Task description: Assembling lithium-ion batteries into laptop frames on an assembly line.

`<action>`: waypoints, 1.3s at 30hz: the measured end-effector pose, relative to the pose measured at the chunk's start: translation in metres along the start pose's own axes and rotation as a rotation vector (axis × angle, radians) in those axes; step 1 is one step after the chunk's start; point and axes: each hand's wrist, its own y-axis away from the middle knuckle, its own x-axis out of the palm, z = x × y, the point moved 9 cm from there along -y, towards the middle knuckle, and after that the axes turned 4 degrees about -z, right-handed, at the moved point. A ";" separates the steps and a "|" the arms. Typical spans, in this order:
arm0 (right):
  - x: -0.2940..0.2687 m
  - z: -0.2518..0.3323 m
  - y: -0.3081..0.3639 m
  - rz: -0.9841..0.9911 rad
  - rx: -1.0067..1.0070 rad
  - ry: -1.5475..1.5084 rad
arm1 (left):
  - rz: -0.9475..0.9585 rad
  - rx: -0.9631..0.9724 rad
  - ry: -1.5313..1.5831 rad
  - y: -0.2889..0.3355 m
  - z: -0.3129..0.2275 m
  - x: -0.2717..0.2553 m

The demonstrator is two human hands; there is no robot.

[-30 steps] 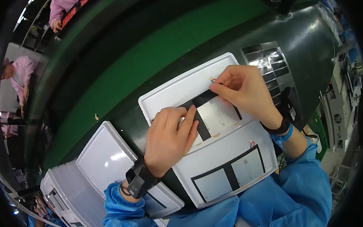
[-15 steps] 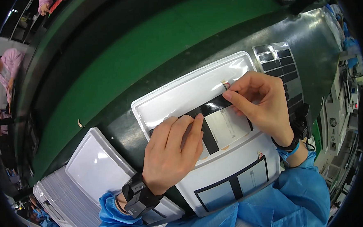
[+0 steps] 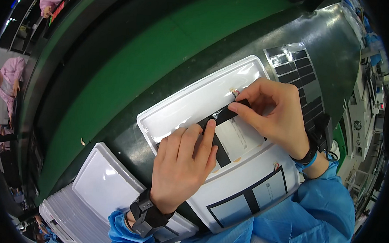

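Note:
A flat panel with a black border and a pale label area [image 3: 235,139] lies in a shallow white tray [image 3: 182,110]. My left hand [image 3: 181,169] rests over its left part, fingers stretched out and the index fingertip pressing on the black upper border. Thumb and index finger of my right hand [image 3: 276,110] are pinched together on a black glossy strip [image 3: 223,115] along the panel's upper edge. Just above the pinch, a small connector with thin wires [image 3: 234,93] sticks out. My hands hide parts of the panel.
A similar panel [image 3: 268,191] lies in a nearer white tray [image 3: 199,196]. At the left are a white tray [image 3: 108,170] and a stack of trays [image 3: 73,216]. A sheet of black rectangular pieces [image 3: 306,85] lies at the right. Across the green surface, people in pink [image 3: 12,74] are visible.
My right hand has shifted slightly left along the strip, closer to the left index finger. My left hand remains on the panel, with its thumb showing more. The whole view has shifted a little.

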 end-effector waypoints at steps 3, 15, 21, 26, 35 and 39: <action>-0.002 0.009 0.001 -0.041 -0.117 0.123 | 0.004 -0.005 -0.006 0.000 0.001 0.000; 0.001 0.024 0.000 -0.026 -0.223 0.315 | 0.009 -0.004 -0.052 -0.001 0.002 0.000; 0.002 0.021 0.002 -0.018 -0.242 0.275 | -0.009 -0.003 -0.034 0.000 0.001 -0.001; 0.005 0.031 0.004 0.006 -0.254 0.335 | -0.027 -0.011 0.009 -0.001 0.001 -0.007; -0.007 0.056 0.028 -0.058 -0.653 0.660 | -0.037 0.033 -0.015 -0.002 -0.003 -0.005; -0.001 0.042 0.049 0.126 -0.543 0.798 | -0.074 0.035 0.033 -0.001 -0.003 -0.008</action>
